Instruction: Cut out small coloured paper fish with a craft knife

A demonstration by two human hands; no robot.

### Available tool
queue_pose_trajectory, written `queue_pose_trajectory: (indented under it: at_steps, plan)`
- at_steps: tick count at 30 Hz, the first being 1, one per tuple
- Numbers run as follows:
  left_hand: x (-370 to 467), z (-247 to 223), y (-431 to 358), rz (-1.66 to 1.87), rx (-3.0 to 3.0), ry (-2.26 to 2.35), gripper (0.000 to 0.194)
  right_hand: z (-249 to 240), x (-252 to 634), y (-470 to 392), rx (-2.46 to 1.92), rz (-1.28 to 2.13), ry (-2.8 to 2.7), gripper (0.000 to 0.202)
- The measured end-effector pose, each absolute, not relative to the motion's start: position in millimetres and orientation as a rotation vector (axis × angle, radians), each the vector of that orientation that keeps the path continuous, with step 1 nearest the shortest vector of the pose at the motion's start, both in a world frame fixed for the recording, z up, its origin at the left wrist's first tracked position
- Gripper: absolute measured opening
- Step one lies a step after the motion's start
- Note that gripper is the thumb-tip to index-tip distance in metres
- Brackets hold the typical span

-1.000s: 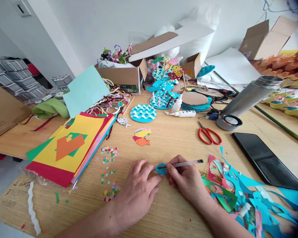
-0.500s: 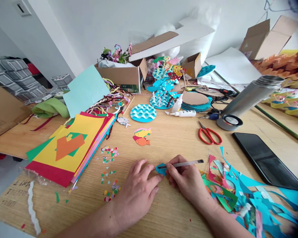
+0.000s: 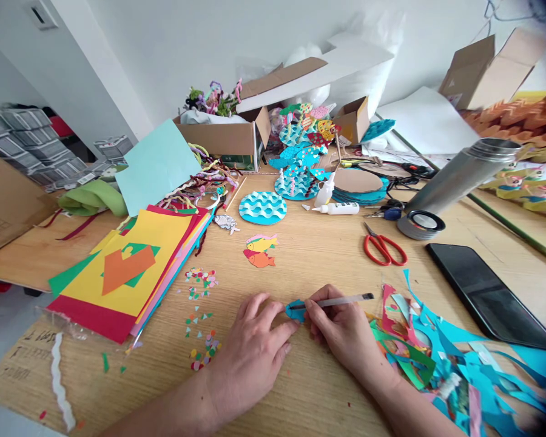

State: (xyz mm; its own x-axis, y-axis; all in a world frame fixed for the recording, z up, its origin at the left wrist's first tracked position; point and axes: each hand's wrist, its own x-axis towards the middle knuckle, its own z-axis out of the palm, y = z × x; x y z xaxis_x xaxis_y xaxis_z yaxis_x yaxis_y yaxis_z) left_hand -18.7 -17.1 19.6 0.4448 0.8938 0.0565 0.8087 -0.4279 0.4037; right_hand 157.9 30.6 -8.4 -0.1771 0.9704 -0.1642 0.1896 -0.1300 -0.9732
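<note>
Nothing had visibly shifted since the earlier frame: one blue paper fish (image 3: 296, 312) lay flat between the hands, its long axis running left to right, head leftward. One pen (image 3: 346, 300) crossed it, tip left, pinched in the right hand's (image 3: 342, 323) curled fingers. The left hand (image 3: 258, 345) rested loosely spread at the fish's edge; contact couldn't be told. Tabletop (image 3: 321, 261) stretched onward to four paper fish (image 3: 261, 246) and one pair of scissors (image 3: 377, 237); paper scraps (image 3: 466, 367) bounded the right side, confetti (image 3: 202, 277) the left.
</note>
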Motion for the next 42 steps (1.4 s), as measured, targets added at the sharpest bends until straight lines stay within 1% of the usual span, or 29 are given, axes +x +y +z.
queue_pose_trajectory:
  at_steps: [10,15,20,36,42]
  plan:
    - [-18.7,19.3,-17.3,0.369,2.379,1.455,0.031,-7.3,157.3,29.9,-1.346,1.387,-1.395,0.029]
    - [-18.7,19.3,-16.8,0.363,2.38,1.456,0.031,-6.6,157.3,29.8,-1.343,1.385,-1.405,0.027]
    - [-18.8,19.8,-17.2,0.383,2.384,1.458,0.034,-6.0,157.0,30.9,-1.347,1.387,-1.395,0.027]
    - [-19.3,19.9,-17.2,0.388,2.388,1.452,0.032,-4.9,157.4,31.0,-1.381,1.389,-1.393,0.03]
    - [-19.1,20.1,-17.6,0.375,2.383,1.458,0.031,-5.4,157.4,31.0,-1.386,1.377,-1.391,0.027]
